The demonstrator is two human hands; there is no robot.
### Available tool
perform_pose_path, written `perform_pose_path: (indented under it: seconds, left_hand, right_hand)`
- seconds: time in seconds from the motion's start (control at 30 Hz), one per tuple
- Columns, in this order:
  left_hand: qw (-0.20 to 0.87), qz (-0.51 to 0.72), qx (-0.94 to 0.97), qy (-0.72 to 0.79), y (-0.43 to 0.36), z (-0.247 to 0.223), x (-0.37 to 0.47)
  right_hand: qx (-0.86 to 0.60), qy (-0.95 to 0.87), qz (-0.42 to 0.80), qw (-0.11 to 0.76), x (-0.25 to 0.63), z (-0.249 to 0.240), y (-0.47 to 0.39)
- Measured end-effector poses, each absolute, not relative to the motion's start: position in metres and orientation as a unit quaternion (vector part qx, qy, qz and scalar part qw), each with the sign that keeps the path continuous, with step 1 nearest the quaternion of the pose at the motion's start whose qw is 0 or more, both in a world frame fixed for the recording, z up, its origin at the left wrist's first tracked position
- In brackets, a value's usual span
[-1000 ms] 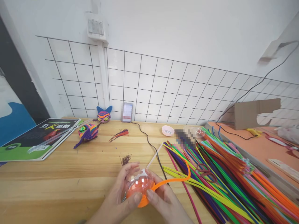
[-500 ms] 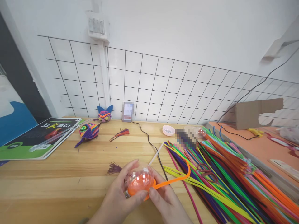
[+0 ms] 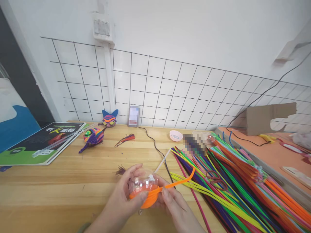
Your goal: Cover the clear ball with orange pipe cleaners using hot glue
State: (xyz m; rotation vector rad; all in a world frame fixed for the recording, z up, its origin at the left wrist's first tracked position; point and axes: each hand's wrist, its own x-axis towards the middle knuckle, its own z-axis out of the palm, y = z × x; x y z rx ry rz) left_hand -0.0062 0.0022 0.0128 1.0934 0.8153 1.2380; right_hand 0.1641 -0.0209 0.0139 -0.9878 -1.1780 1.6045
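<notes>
A clear plastic ball (image 3: pixel 143 183) has its lower part wrapped in orange pipe cleaner. My left hand (image 3: pixel 123 197) is closed round its left side, the thumb pressing on the orange wrap. My right hand (image 3: pixel 173 202) pinches the orange pipe cleaner (image 3: pixel 181 182) at the ball's right side, with the free end sticking out to the right and bent upward at its tip. The fingers behind the ball are partly hidden. Just beyond my left hand lies a dark purple tassel (image 3: pixel 120 170).
Bundles of coloured pipe cleaners (image 3: pixel 233 181) with red-handled scissors (image 3: pixel 216 180) cover the right side. Behind stand a pink bowl (image 3: pixel 176 136) and a phone (image 3: pixel 133 116). Two striped figures (image 3: pixel 93 137) and a magazine (image 3: pixel 43 142) are at the left; a black cable (image 3: pixel 155 145) crosses the table.
The ball has tilted and shifted slightly left, showing more of the orange wrap. The pipe cleaner's free end has swung and its bend has opened out. My right hand's pinch has moved slightly.
</notes>
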Motion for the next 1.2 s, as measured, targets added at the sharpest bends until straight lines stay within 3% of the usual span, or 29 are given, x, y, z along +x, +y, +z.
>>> perform_pose_path:
  seconds: [0.4,0.67,0.9,1.03,1.2]
  left_hand:
    - [0.727,0.536,0.269,0.335,0.012,0.016,-0.013]
    - [0.684,0.623,0.203,0.320,0.032,0.038,-0.039]
    - [0.676,0.639,0.209,0.303,0.039,0.033,-0.045]
    - [0.681,0.632,0.208,0.305,0.038,0.031,-0.045]
    - [0.674,0.629,0.248,0.298,0.036,0.031,-0.045]
  right_hand:
    - [-0.460,-0.589,0.486,0.453,0.171,0.026,-0.017]
    - [-0.580,-0.714,0.226,0.320,0.190,0.015,0.002]
    - [-0.574,-0.754,0.247,0.200,0.182,0.009,0.003]
    - [-0.560,-0.746,0.294,0.207,0.181,0.009,0.005]
    - [-0.527,-0.716,0.359,0.285,0.185,0.015,0.007]
